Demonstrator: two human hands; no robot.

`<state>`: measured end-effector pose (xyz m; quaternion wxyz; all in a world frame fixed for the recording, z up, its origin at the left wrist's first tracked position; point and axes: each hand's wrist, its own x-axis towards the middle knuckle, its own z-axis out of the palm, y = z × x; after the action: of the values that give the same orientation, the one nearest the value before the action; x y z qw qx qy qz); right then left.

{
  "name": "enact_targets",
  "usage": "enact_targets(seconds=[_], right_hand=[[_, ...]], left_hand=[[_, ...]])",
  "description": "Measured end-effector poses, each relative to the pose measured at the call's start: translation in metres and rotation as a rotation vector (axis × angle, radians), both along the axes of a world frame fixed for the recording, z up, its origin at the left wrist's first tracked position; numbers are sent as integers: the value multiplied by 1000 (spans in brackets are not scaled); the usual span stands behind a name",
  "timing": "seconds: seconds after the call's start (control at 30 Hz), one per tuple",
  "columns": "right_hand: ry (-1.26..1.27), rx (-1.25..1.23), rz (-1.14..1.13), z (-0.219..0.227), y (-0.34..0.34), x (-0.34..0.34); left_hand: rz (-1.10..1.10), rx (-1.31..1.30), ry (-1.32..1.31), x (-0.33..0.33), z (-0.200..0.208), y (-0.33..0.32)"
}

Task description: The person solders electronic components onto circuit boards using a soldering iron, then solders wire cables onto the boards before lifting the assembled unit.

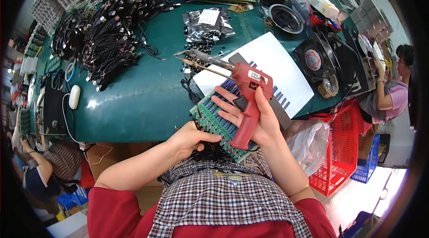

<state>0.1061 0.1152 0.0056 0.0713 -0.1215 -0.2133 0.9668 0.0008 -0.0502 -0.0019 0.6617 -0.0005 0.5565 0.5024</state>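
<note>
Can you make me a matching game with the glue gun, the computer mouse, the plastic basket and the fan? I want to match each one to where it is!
Things:
1. red glue gun
2. white mouse
3. red basket
4. black fan

Places:
A. on the floor, right of the table
B. on the table's right side
C. in the right hand
D. near the table's left edge

Pairs: 1-C, 2-D, 3-A, 4-B

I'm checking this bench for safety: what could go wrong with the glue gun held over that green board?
1. The red glue gun in the right hand points its crusted nozzle over the table; it may be hot and could perhaps burn the fingers near it.
2. The left hand grips black wires at the green circuit board edge; glue might drip onto them.
3. The board overhangs the table edge and may slip.
</note>
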Motion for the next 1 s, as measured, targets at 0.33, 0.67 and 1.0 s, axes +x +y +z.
enact_targets(seconds=[0.33,0.67,1.0], right_hand=[[41,-222,6,9,9,-1],[141,-384,14,5,17,-1],[288,-691,81,-12,25,13]], left_hand=[[184,267,0,5,-1,-1],[173,200,0,5,6,8],[454,350,388,24,59,-43]])
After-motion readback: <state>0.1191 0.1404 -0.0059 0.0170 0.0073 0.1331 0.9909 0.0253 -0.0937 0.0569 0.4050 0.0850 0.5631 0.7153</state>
